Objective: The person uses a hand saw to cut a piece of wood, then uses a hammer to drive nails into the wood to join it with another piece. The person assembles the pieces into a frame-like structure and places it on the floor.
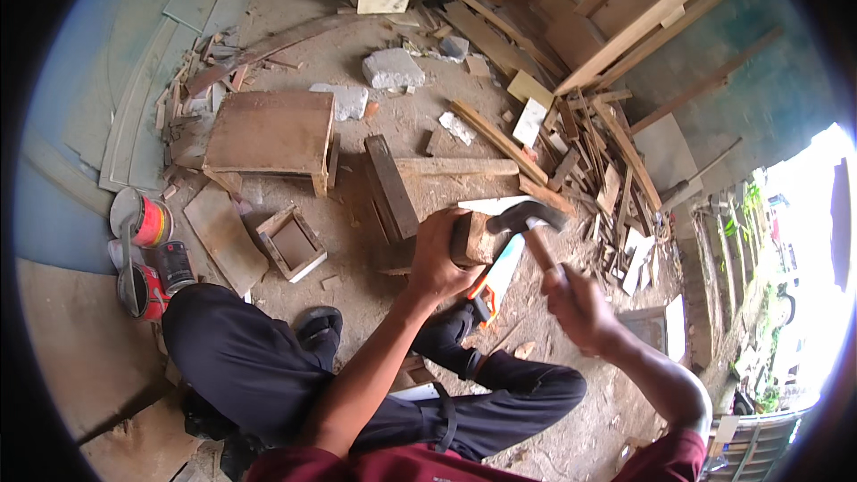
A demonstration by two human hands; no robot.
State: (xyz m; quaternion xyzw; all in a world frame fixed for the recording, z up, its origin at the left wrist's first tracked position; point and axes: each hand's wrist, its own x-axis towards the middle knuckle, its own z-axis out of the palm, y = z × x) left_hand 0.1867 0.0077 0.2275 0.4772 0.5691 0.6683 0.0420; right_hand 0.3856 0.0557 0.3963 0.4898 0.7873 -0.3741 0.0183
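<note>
My left hand (pixel 439 261) is closed around a thick wooden block (pixel 471 239), whose pale, rough end faces right. In my right hand (pixel 578 308) is a hammer (pixel 541 245), gripped by its wooden handle. Its dark metal head lies right at the block's end; whether they touch, I cannot tell. Below the block is a handsaw (pixel 500 278) with an orange and black handle, partly hidden by the block and my left hand. A dark wooden beam (pixel 391 186) lies just beyond my left hand.
A low wooden stool (pixel 270 134) and a small open wooden box (pixel 291 245) stand at left. Paint cans (pixel 143 219) line the left side. Scrap wood (pixel 607 187) is heaped at right, beneath leaning planks (pixel 656 22). White chunks (pixel 393 69) lie farther off on the dirt floor.
</note>
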